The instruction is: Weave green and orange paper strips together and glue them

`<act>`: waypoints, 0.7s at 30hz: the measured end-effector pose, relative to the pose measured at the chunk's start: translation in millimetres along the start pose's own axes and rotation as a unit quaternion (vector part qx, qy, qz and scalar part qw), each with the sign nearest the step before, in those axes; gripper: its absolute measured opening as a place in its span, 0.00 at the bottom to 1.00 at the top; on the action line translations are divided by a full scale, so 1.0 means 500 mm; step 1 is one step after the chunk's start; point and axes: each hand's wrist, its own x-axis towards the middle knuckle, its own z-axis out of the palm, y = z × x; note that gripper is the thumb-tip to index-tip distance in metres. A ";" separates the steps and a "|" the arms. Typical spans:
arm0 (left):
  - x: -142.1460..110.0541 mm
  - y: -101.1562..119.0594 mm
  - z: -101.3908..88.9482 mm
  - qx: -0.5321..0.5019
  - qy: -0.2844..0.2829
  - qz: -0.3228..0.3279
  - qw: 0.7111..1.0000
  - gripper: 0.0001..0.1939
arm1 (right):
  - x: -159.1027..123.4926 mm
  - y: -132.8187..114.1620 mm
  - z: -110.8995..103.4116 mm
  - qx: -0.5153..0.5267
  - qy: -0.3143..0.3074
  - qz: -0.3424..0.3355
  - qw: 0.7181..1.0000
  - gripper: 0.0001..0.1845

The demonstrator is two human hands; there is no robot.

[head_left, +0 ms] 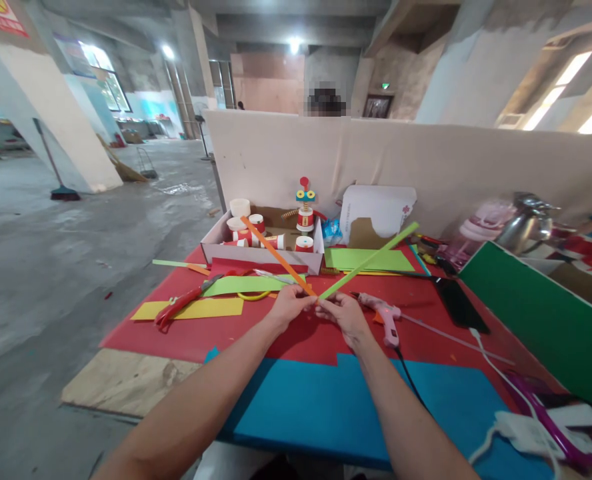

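My left hand (pixel 292 304) pinches the lower end of an orange paper strip (pixel 276 255), which slants up to the left. In my right hand (pixel 343 315), the fingers are closed on the lower end of a light green paper strip (pixel 371 259) slanting up to the right. The two strips meet between my fingertips in a V shape; how they join is hidden by the fingers. Just right of my right hand lies a pink glue gun (pixel 387 317) with a black cord. Left of my hands are red-handled scissors (pixel 181 307) and a green paper sheet (pixel 249 285).
A white box (pixel 263 259) holds several red and white paper cups and a figure with yellow eyes (pixel 305 195). Blue sheet (pixel 306 400) covers the front edge. A phone (pixel 461 305), a charging cable and a green board (pixel 541 320) stand right. A white partition (pixel 276 153) rises behind.
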 end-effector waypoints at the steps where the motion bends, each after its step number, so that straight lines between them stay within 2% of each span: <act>1: 0.001 -0.001 -0.001 0.007 0.009 0.003 1.000 0.11 | 0.001 0.003 0.001 -0.001 0.003 -0.001 1.000 0.17; 4: 0.004 -0.005 -0.003 0.001 0.016 0.025 1.000 0.12 | 0.006 0.010 0.007 0.005 0.017 -0.019 1.000 0.17; 8: 0.001 -0.006 0.001 -0.059 -0.018 0.051 0.997 0.15 | 0.008 0.009 0.015 0.029 0.050 -0.052 0.997 0.17; 12: -0.003 -0.003 0.006 -0.069 -0.036 0.051 0.996 0.14 | 0.005 0.002 0.018 0.066 0.073 -0.071 0.993 0.18; 16: -0.005 -0.002 0.010 -0.066 -0.027 0.052 0.996 0.14 | 0.005 0.004 0.019 0.086 0.076 -0.082 0.990 0.17; 21: -0.001 -0.009 0.009 -0.061 -0.003 0.063 0.996 0.13 | 0.005 0.014 0.022 0.095 0.074 -0.055 0.991 0.17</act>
